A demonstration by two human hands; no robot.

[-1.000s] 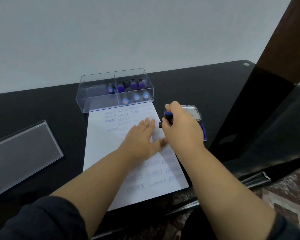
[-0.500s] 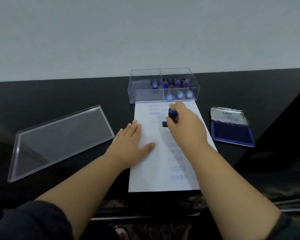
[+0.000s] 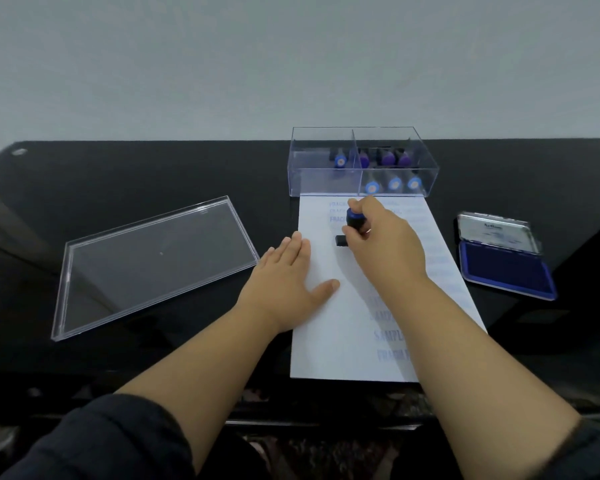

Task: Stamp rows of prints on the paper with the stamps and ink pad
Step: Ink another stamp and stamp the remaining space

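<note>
Gripping a blue-capped black stamp (image 3: 353,221), right hand (image 3: 383,242) presses its base onto faintly printed paper (image 3: 329,341); left hand (image 3: 284,285) lies flat beside.

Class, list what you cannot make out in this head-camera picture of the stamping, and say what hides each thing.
- Head view: the black base of the blue-handled stamp, and whether it touches the white paper sheet; the right hand covers it.
- Printed rows mid-sheet: hidden by the right forearm, the rest blurred.
- Label inside the blue ink pad's open lid: too small.
- Stamps in the clear plastic box: faces unreadable.
</note>
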